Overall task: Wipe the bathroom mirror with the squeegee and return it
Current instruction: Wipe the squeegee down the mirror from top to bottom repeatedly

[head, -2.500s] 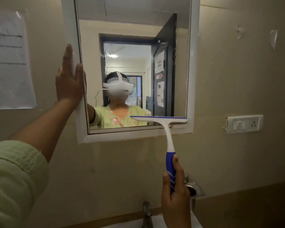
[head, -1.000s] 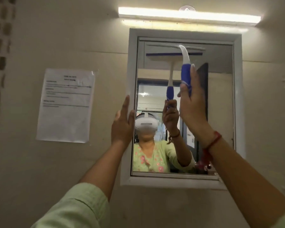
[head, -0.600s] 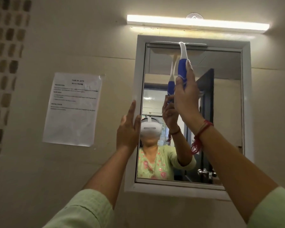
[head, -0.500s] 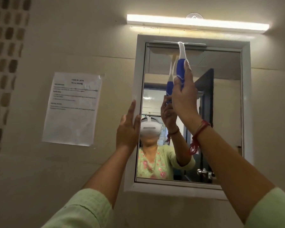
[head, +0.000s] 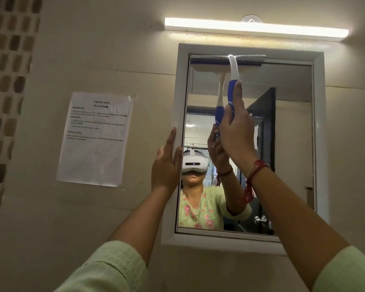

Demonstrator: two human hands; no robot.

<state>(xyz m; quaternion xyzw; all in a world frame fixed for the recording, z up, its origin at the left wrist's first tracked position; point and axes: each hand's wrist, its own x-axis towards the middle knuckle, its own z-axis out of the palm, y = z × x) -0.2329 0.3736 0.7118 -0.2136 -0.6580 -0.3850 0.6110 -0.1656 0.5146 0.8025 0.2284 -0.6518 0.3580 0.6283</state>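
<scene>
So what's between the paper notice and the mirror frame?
In the head view, bare wall; the left hand rests flat against the mirror frame's left edge.

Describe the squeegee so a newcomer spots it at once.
Find the white-framed mirror under the light bar. Along its top edge lies a white T-shaped squeegee, its blue handle gripped by the right hand. The dimmer twin just left is only its reflection.

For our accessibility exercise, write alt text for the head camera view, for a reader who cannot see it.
The right hand grips a blue-and-white squeegee, its blade at the top edge of a white-framed mirror. The left hand rests flat against the mirror's left edge.
</scene>
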